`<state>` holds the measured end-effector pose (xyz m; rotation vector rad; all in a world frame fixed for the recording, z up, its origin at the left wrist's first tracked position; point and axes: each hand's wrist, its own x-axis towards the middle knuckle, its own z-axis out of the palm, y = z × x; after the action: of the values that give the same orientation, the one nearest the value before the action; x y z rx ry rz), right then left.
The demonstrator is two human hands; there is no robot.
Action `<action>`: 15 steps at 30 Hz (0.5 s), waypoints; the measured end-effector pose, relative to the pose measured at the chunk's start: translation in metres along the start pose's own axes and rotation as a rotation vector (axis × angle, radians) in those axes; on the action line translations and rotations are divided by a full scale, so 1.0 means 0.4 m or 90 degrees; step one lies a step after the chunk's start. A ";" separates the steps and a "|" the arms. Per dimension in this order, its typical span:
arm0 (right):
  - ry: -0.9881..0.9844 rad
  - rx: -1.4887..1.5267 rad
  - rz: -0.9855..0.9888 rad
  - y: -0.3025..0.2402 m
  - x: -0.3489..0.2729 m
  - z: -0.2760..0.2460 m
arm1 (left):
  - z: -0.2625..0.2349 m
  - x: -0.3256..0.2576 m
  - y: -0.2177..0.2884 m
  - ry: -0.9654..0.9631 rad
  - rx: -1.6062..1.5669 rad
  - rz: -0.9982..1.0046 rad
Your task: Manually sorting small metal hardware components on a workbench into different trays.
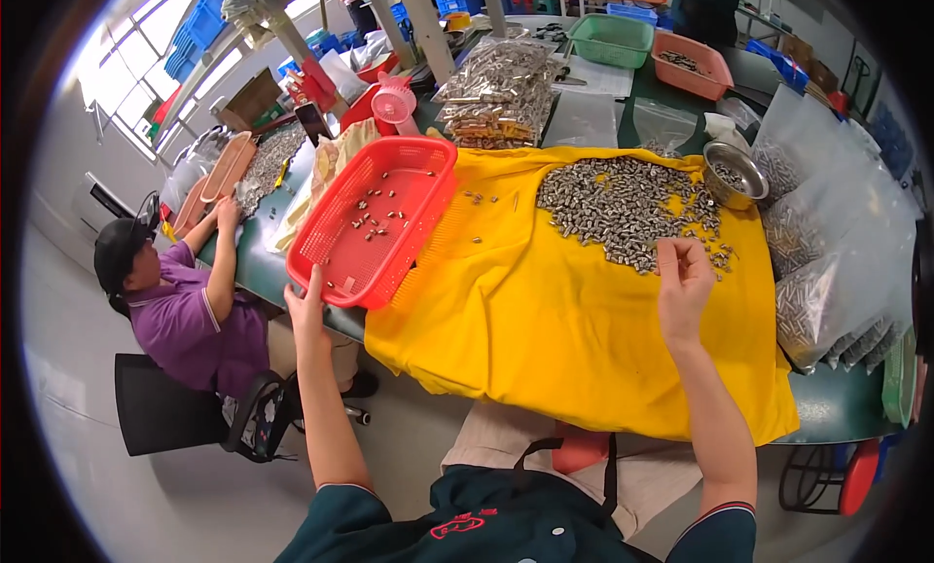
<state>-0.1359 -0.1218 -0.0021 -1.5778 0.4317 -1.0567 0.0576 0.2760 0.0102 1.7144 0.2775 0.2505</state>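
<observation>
Two hands: left hand (306, 305) grips one red basket (375, 222), right hand (683, 281) picks metal pieces (623, 208).

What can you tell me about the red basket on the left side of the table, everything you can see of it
The red basket is a shallow rectangular tray of what looks like plastic, with a fine mesh floor, slotted walls and a thicker rim. It sits at an angle across the table's left edge, its right side overlapping the yellow cloth. A sparse scatter of small metal pieces lies inside, far fewer than in the pile on the cloth. The left hand grips its near rim, at the corner overhanging the table edge.
</observation>
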 end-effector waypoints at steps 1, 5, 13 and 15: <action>0.010 -0.011 -0.003 0.001 0.004 -0.004 | 0.024 -0.040 0.028 -0.066 -0.078 -0.028; 0.020 0.028 0.006 -0.002 0.006 -0.006 | -0.003 0.074 -0.051 -0.191 -0.360 -0.108; 0.062 0.087 0.010 -0.012 0.015 -0.027 | -0.029 0.009 0.139 -0.256 -0.472 -0.082; 0.077 0.093 0.004 -0.022 0.018 -0.029 | -0.047 -0.013 0.195 -0.298 -0.478 0.046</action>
<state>-0.1439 -0.1313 0.0084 -1.3875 0.4304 -1.1567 0.0498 0.2800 0.0902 0.9933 -0.2112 -0.0090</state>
